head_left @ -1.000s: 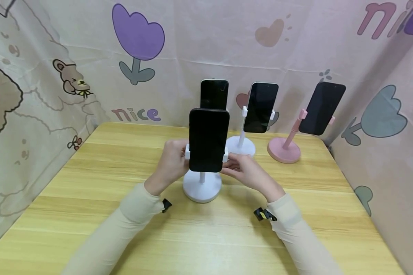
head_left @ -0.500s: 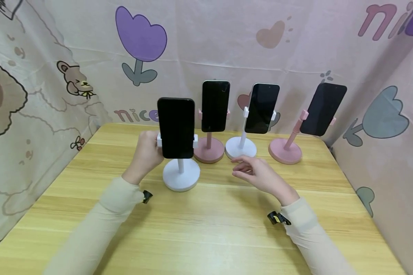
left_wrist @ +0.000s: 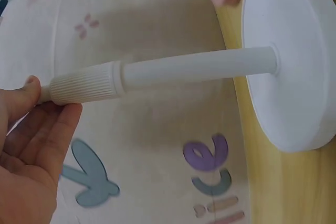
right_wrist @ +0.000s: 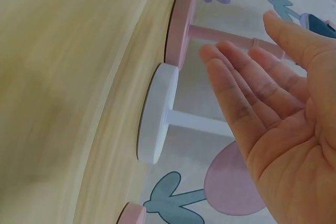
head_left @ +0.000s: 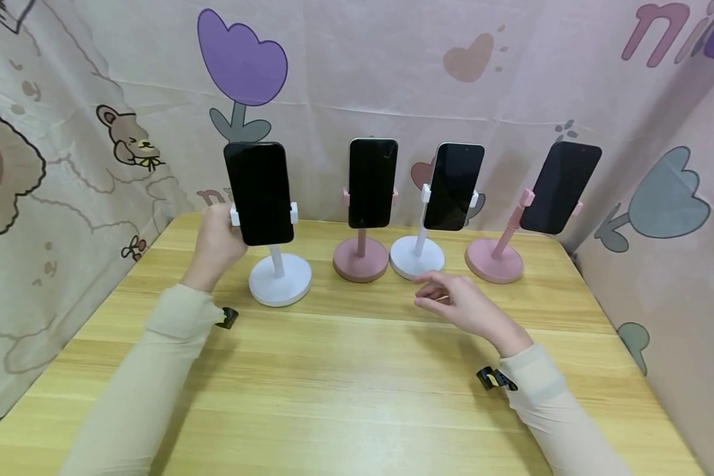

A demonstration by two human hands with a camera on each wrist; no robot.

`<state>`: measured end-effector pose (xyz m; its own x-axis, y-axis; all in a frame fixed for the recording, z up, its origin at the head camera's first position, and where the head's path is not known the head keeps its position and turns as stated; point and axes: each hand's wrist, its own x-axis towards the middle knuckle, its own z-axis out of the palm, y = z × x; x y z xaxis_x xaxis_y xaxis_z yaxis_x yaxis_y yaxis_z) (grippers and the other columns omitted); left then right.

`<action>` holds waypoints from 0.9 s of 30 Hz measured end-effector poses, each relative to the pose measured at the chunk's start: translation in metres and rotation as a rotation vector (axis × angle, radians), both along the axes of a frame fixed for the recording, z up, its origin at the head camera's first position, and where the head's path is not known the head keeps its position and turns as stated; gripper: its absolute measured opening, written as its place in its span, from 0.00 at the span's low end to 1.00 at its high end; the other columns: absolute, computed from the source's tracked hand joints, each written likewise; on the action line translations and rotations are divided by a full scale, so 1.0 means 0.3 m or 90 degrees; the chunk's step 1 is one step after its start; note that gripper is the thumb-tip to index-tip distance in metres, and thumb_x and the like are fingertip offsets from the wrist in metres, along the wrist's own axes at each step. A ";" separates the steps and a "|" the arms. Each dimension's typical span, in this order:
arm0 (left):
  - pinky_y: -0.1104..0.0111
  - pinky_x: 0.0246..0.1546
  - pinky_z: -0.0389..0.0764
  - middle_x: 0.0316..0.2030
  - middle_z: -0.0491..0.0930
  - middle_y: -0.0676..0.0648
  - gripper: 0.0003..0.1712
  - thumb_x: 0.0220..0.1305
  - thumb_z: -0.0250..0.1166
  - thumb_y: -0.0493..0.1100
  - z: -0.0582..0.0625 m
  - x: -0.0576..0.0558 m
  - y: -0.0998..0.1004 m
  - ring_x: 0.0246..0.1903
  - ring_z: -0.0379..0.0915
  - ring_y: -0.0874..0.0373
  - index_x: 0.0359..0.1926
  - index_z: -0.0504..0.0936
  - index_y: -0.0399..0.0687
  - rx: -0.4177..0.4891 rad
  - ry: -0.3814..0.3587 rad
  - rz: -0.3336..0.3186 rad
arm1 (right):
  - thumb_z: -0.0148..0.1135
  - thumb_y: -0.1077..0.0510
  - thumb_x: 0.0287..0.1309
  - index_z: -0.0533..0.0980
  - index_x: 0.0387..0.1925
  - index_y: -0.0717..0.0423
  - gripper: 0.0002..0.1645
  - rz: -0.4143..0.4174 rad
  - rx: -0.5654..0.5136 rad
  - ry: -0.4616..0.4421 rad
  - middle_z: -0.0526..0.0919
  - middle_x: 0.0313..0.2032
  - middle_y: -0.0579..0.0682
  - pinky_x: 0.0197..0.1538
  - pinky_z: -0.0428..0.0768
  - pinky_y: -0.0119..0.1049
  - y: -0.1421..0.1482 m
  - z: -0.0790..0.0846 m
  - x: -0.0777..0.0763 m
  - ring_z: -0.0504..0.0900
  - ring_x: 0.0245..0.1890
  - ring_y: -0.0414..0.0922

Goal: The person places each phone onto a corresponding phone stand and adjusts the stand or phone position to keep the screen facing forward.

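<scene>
My left hand (head_left: 217,237) grips a white phone stand (head_left: 280,280) high on its post, behind the black phone (head_left: 260,194) clamped in it. In the left wrist view, thumb and fingers pinch the post's upper end by the ribbed collar (left_wrist: 86,84); the round base (left_wrist: 291,61) shows at the right. My right hand (head_left: 465,303) hovers over the table, fingers relaxed and holding nothing. Its open palm (right_wrist: 289,108) shows in the right wrist view, in front of another white stand (right_wrist: 157,114) and a pink stand (right_wrist: 181,30).
Along the back of the wooden table (head_left: 333,383) stand a pink stand (head_left: 360,259), a white stand (head_left: 416,256) and another pink stand (head_left: 494,260), each holding a dark phone. A printed curtain (head_left: 333,66) hangs behind and at both sides.
My left hand has carried the white stand with its phone leftward and back, uncovering the pink stand behind. My right hand has left that stand and moved right.
</scene>
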<state>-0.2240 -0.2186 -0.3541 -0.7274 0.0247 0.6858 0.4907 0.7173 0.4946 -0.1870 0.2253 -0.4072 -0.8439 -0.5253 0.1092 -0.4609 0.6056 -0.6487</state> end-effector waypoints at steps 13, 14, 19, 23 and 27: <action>0.67 0.20 0.55 0.11 0.59 0.55 0.22 0.60 0.50 0.27 0.028 -0.089 -0.145 0.18 0.54 0.52 0.12 0.60 0.49 -0.025 -0.057 0.107 | 0.68 0.53 0.75 0.79 0.65 0.56 0.23 -0.014 0.008 -0.010 0.91 0.52 0.53 0.58 0.90 0.49 0.030 0.001 0.004 0.91 0.52 0.48; 0.67 0.20 0.56 0.11 0.60 0.55 0.22 0.60 0.50 0.27 0.029 -0.094 -0.153 0.18 0.55 0.52 0.13 0.60 0.49 -0.027 -0.055 0.109 | 0.68 0.53 0.75 0.79 0.65 0.56 0.23 -0.015 0.008 -0.010 0.91 0.52 0.53 0.58 0.90 0.49 0.031 0.001 0.005 0.91 0.52 0.48; 0.64 0.25 0.58 0.14 0.64 0.48 0.20 0.58 0.51 0.27 0.024 -0.112 -0.182 0.22 0.57 0.47 0.14 0.61 0.47 -0.030 -0.045 0.121 | 0.68 0.53 0.75 0.80 0.65 0.55 0.22 -0.019 0.007 -0.009 0.91 0.51 0.52 0.57 0.90 0.49 0.039 0.000 0.005 0.91 0.52 0.48; 0.62 0.29 0.58 0.17 0.63 0.47 0.16 0.58 0.53 0.29 0.013 -0.122 -0.196 0.26 0.57 0.45 0.17 0.62 0.45 -0.012 -0.048 0.124 | 0.67 0.52 0.75 0.79 0.65 0.55 0.23 -0.023 0.008 -0.004 0.91 0.51 0.51 0.56 0.90 0.48 0.046 -0.005 0.005 0.91 0.52 0.47; 0.59 0.32 0.59 0.18 0.62 0.47 0.16 0.60 0.53 0.29 0.005 -0.126 -0.206 0.28 0.56 0.44 0.18 0.63 0.44 0.004 -0.059 0.119 | 0.67 0.51 0.76 0.78 0.66 0.57 0.25 -0.029 0.008 -0.003 0.91 0.52 0.52 0.57 0.90 0.49 0.055 -0.012 0.004 0.90 0.52 0.48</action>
<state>-0.2620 -0.2805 -0.3527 -0.7793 -0.1209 0.6149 0.3006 0.7888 0.5361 -0.1857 0.2417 -0.4109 -0.8671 -0.4883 0.0987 -0.4301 0.6339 -0.6428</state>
